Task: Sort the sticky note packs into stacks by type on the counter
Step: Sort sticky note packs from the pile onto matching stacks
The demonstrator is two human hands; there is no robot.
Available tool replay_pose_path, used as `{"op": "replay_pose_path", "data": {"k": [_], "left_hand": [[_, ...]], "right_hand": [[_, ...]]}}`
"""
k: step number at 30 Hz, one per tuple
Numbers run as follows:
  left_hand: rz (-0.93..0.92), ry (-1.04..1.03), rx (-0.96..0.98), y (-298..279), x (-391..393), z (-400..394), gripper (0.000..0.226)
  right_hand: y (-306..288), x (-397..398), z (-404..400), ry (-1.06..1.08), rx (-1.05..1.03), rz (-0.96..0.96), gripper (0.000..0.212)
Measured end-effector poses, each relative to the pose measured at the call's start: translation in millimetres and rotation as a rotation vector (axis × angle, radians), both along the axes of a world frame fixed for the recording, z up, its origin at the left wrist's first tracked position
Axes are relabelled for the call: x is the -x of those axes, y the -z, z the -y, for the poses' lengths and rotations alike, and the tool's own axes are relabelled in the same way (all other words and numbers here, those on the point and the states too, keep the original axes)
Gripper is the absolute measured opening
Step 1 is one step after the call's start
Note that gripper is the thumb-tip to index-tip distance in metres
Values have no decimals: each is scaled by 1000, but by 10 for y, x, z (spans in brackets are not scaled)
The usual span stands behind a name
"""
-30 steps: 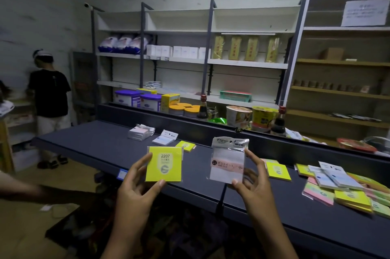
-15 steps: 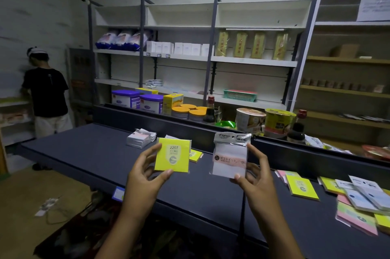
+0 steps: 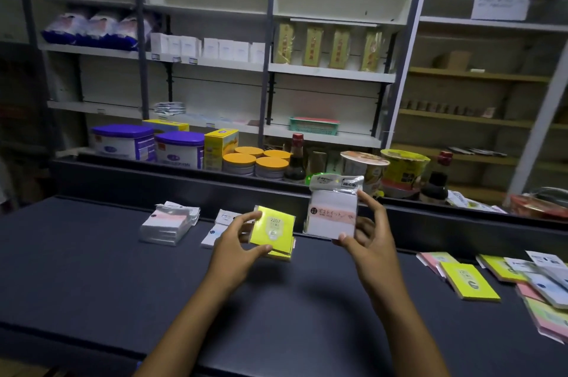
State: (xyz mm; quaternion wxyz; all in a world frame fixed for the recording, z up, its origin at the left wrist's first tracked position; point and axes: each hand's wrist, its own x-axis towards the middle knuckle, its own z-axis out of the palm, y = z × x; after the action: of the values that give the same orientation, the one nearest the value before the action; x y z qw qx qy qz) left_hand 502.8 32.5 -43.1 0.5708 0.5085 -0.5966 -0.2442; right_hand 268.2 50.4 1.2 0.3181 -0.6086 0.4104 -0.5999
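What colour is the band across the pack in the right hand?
Pale pink, across a white pack in a clear bag, held by the right hand. Head view.

I see my left hand (image 3: 238,241) pinching a yellow pack (image 3: 272,230) just above a matching yellow stack (image 3: 284,253) on the dark surface (image 3: 92,278). My right hand (image 3: 367,238) holds a white-and-pink pack (image 3: 333,217) upright. A white stack (image 3: 167,224) lies further left; mixed packs (image 3: 504,278) are scattered at right.

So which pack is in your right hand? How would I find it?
Look above the dark counter, near its raised back wall. The right hand pinches a clear bagged pack, white with a pink band. The left hand's pack is plain yellow.
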Motion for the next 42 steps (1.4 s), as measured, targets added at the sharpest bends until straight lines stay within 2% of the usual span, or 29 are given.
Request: {"op": "replay_pose_path", "data": {"k": [6, 15, 25, 33, 38, 42], "left_hand": [[106, 38, -95, 157, -38, 448, 59], [340, 11, -197, 273, 6, 663, 58], [701, -80, -159, 392, 47, 672, 51], [727, -105, -90, 358, 88, 570, 49], [749, -140, 22, 159, -35, 329, 37], [841, -187, -18, -1, -304, 70, 33]], "right_hand": [[-36, -167, 310, 73, 9, 39, 76], [-25, -289, 695, 148, 6, 136, 77], [126, -243, 746, 144, -12, 75, 78], [222, -233, 782, 95, -59, 49, 78], [237, -260, 771, 43, -80, 40, 77], [273, -310, 738, 4, -91, 24, 77]]}}
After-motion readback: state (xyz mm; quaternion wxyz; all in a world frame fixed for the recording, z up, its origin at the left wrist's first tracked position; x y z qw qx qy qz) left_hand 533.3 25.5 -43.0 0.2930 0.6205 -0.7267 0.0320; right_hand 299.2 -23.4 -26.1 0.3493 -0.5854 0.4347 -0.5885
